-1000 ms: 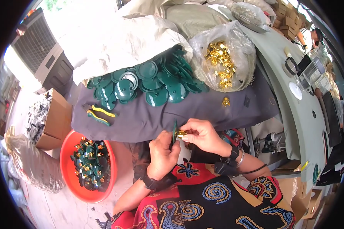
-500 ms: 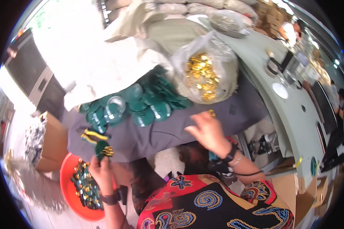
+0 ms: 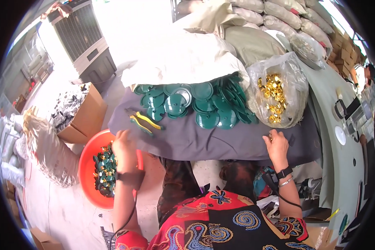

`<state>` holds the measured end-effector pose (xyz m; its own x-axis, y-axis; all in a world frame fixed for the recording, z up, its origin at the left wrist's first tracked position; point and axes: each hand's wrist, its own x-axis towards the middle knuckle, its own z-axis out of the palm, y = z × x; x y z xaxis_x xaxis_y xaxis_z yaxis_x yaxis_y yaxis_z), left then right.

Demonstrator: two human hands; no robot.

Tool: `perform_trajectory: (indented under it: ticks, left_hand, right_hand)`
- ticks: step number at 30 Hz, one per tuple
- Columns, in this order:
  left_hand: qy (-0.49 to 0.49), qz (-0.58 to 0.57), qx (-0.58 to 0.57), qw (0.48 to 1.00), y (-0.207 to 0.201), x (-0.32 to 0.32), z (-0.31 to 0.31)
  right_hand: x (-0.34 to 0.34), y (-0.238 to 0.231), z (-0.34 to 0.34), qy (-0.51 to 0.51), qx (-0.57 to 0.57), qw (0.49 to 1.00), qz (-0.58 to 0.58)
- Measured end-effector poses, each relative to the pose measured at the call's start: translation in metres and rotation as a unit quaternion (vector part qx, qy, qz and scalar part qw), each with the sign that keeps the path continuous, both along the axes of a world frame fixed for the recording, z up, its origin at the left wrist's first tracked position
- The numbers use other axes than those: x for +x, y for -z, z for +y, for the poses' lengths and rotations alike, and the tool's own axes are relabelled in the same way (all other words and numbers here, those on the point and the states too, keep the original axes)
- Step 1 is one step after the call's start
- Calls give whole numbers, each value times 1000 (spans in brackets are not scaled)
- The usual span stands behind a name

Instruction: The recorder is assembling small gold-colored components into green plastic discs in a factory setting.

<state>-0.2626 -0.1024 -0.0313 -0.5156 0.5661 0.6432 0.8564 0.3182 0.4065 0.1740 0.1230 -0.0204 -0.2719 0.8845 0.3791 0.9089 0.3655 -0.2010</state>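
Observation:
My left hand hangs over the right side of an orange-red tub. Motion smears its fingers, and I cannot make out anything in them. Small green-and-gold pieces fill the tub's bottom. At the cloth's right part, my right hand is closed, thumb against fingers, on a small gold piece that shows only in part. Yellow-and-green pliers lie on the grey cloth nearer my left hand. Glossy green discs are heaped beyond them, spilling from a white sack.
A clear plastic bag of gold pieces stands at the cloth's far right. A pale green table curves along the right. At left are a cardboard box, a stuffed sack and an air cooler.
The view has swung left. My left hand held a green disc with gold pieces; it has moved over the tub and the disc no longer shows. My right hand's fingers have closed together.

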Motion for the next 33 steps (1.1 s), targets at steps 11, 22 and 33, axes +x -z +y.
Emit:
perform_trajectory:
  ticks: [11, 22, 33]
  left_hand:
    - [82, -16, -151, 985, -35, 31, 149]
    - [44, -66, -122, 989, -28, 45, 154]
    - [377, -524, -99, 757, -58, 143, 78]
  right_hand:
    - [12, 17, 4, -20, 27, 995, 91]
    - [21, 15, -5, -35, 26, 997, 60]
    - [-63, -32, -71, -366, -235, 803, 408]
